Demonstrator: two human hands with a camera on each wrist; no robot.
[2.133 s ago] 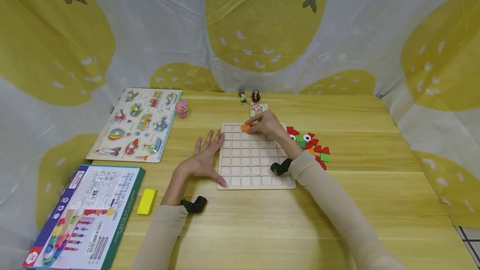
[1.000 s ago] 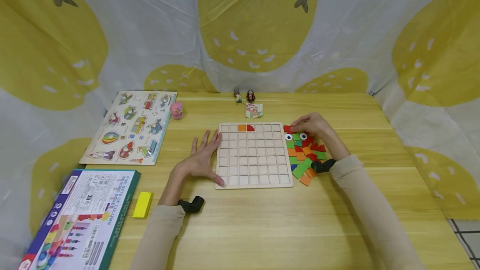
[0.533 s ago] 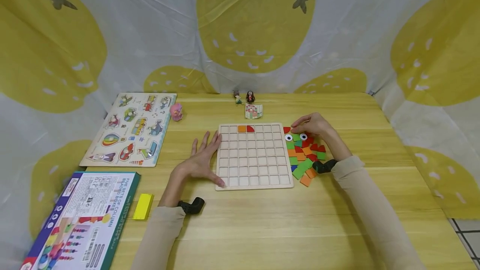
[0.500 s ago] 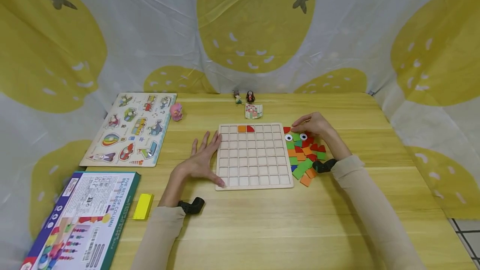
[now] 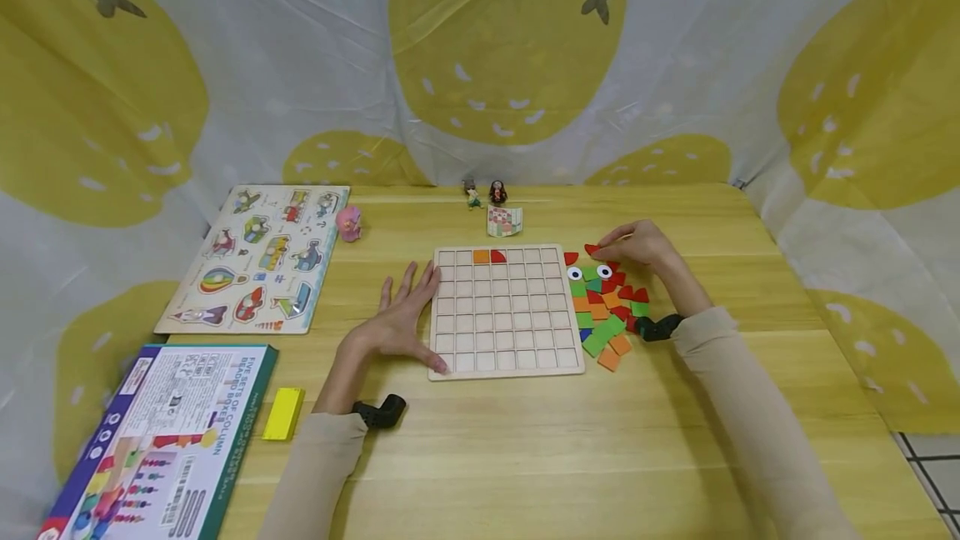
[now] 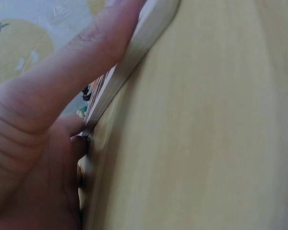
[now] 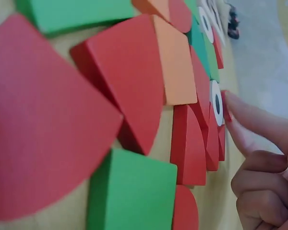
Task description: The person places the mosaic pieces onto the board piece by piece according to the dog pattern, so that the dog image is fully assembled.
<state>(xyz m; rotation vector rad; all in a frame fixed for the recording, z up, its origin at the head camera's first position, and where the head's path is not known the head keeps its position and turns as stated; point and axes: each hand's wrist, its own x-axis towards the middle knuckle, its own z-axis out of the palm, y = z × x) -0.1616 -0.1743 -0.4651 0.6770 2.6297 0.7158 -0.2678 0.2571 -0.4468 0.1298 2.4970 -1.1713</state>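
Observation:
A wooden grid board lies in the middle of the table, with an orange square and a red quarter-circle tile side by side in its far row. My left hand, fingers spread, rests along the board's left edge, the thumb on its near-left corner; the left wrist view has the thumb over the edge. Right of the board is a loose cluster of tiles: red quarter-circles, green and orange pieces, two white eye discs. At its far side my right hand pinches another red quarter-circle tile between thumb and finger.
Beyond the board are a small patterned card and two figurines. To the left lie a vehicle puzzle board, a pink figure, a toy box and a yellow block. A fruit-print curtain closes the back.
My right hand has gone from the board's far row to the tile cluster, leaving a red quarter-circle tile beside the orange one. It has now drawn another red tile slightly rightward. The left hand stays put.

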